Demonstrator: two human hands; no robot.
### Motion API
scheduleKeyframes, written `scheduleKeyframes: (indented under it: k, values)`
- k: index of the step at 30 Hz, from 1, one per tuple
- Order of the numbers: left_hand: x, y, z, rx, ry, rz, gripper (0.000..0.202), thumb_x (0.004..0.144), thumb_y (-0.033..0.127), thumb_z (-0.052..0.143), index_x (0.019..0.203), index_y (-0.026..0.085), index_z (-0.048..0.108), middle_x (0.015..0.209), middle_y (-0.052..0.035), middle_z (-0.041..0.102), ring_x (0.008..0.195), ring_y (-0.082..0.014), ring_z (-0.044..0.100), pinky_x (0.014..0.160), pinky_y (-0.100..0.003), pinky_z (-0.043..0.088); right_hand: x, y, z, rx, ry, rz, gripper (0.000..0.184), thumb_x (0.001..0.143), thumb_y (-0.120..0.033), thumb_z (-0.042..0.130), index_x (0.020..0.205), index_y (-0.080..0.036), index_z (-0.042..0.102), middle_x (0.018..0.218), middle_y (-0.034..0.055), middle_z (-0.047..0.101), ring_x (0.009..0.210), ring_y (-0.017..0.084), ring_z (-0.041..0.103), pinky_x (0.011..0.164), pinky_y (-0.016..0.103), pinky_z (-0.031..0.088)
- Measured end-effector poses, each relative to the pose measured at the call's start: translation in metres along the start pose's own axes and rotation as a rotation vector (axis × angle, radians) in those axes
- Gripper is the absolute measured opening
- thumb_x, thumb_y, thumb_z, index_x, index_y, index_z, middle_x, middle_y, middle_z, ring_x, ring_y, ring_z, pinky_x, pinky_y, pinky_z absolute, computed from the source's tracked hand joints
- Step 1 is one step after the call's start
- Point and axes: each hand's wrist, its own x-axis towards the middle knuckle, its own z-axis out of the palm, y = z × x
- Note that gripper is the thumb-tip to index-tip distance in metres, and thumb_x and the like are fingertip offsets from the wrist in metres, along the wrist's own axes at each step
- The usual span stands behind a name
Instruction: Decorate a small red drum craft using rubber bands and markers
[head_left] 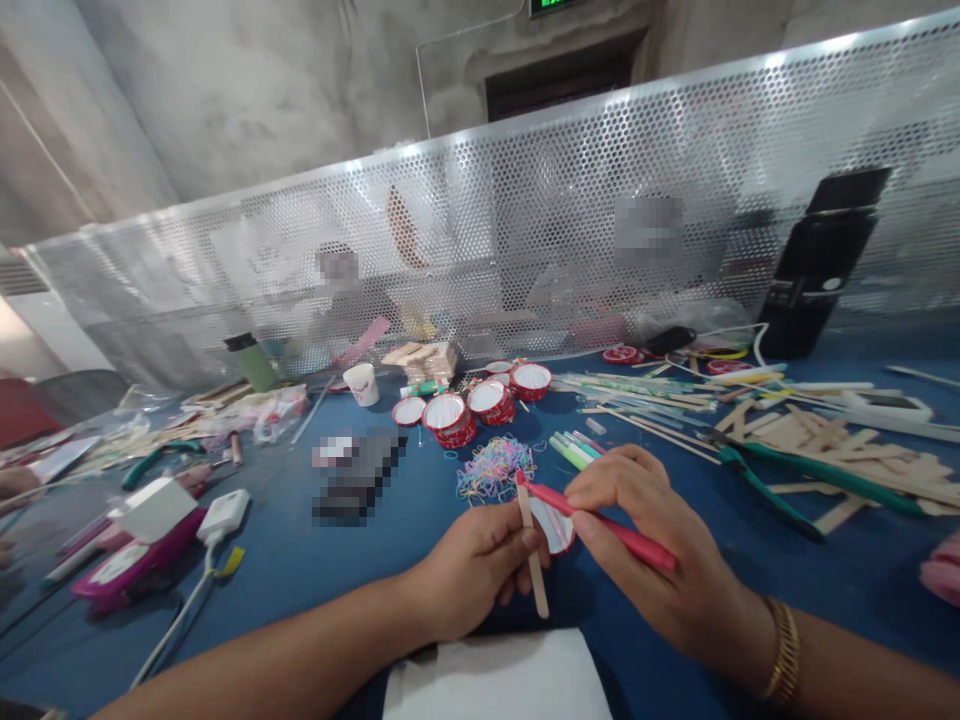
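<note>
My left hand (pixel 472 565) is closed round a wooden ice-lolly stick (pixel 534 560) and a small red-rimmed white cup (pixel 556 522), held just above the blue table (pixel 315 590). My right hand (pixel 645 545) pinches a red stick (pixel 600 522) that lies slanted across the cup. A gold bangle (pixel 784 650) sits on my right wrist. A pile of coloured rubber bands (pixel 495 467) lies just beyond both hands.
Several red-rimmed cups (pixel 469 405) stand mid-table. Loose wooden sticks (pixel 832 440) and green-handled pliers (pixel 795 480) lie at the right, coloured sticks (pixel 577 447) near them. White paper (pixel 499 675) lies at the near edge. A perforated metal screen (pixel 525 230) closes the back; people sit behind it.
</note>
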Motion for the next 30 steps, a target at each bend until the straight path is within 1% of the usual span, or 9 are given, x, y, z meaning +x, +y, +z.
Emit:
scheduleKeyframes:
  k: [3, 8, 13, 18, 23, 30]
  values:
    - [0.0, -0.0006, 0.0, -0.009, 0.003, -0.003, 0.039, 0.094, 0.052, 0.046, 0.084, 0.015, 0.055, 0.062, 0.0039, 0.048, 0.045, -0.0045, 0.039, 0.042, -0.016, 0.031, 0.0009, -0.0005, -0.0002, -0.005, 0.016, -0.002, 0.012, 0.087, -0.013, 0.052, 0.088, -0.025, 0.053, 0.084, -0.0011, 0.064, 0.077, 0.016, 0.059, 0.084, 0.04, 0.04]
    - [-0.0003, 0.0006, 0.0001, -0.01, 0.009, -0.011, 0.039, 0.094, 0.052, 0.047, 0.083, 0.015, 0.054, 0.061, 0.0042, 0.048, 0.045, -0.0045, 0.038, 0.042, -0.016, 0.03, 0.0011, -0.0001, -0.0005, -0.003, 0.016, -0.002, 0.012, 0.086, -0.012, 0.052, 0.085, -0.024, 0.053, 0.083, -0.0012, 0.064, 0.077, 0.016, 0.059, 0.083, 0.04, 0.041]
    - [0.0003, -0.0009, -0.0003, -0.011, -0.001, 0.002, 0.039, 0.094, 0.052, 0.046, 0.083, 0.015, 0.053, 0.062, 0.0041, 0.048, 0.046, -0.0046, 0.039, 0.042, -0.016, 0.031, 0.0, 0.0005, -0.0004, -0.006, 0.01, 0.005, 0.013, 0.088, -0.012, 0.052, 0.09, -0.025, 0.053, 0.084, -0.001, 0.065, 0.079, 0.016, 0.059, 0.085, 0.04, 0.041]
    - [0.0002, -0.0025, -0.0005, -0.002, 0.003, -0.006, 0.039, 0.094, 0.052, 0.045, 0.084, 0.015, 0.054, 0.062, 0.0038, 0.049, 0.045, -0.0047, 0.039, 0.043, -0.016, 0.031, 0.0008, -0.0005, -0.0009, -0.011, 0.013, 0.001, 0.013, 0.086, -0.012, 0.052, 0.085, -0.024, 0.053, 0.082, -0.002, 0.065, 0.076, 0.015, 0.06, 0.084, 0.04, 0.041]
    - [0.0002, -0.0014, -0.0005, -0.013, -0.007, 0.01, 0.039, 0.094, 0.052, 0.046, 0.084, 0.015, 0.054, 0.061, 0.0039, 0.048, 0.046, -0.0051, 0.04, 0.042, -0.016, 0.031, 0.0004, 0.0012, -0.0004, -0.022, 0.027, 0.0, 0.012, 0.089, -0.014, 0.052, 0.091, -0.025, 0.053, 0.085, -0.0005, 0.065, 0.079, 0.016, 0.06, 0.084, 0.04, 0.042]
    - [0.0008, -0.0008, -0.0001, -0.014, -0.004, 0.01, 0.038, 0.095, 0.051, 0.045, 0.084, 0.015, 0.053, 0.061, 0.0037, 0.048, 0.045, -0.0047, 0.039, 0.042, -0.016, 0.031, -0.0004, 0.0013, -0.0005, 0.004, 0.012, 0.005, 0.012, 0.089, -0.012, 0.051, 0.088, -0.024, 0.052, 0.083, -0.0013, 0.063, 0.078, 0.016, 0.059, 0.085, 0.041, 0.04]
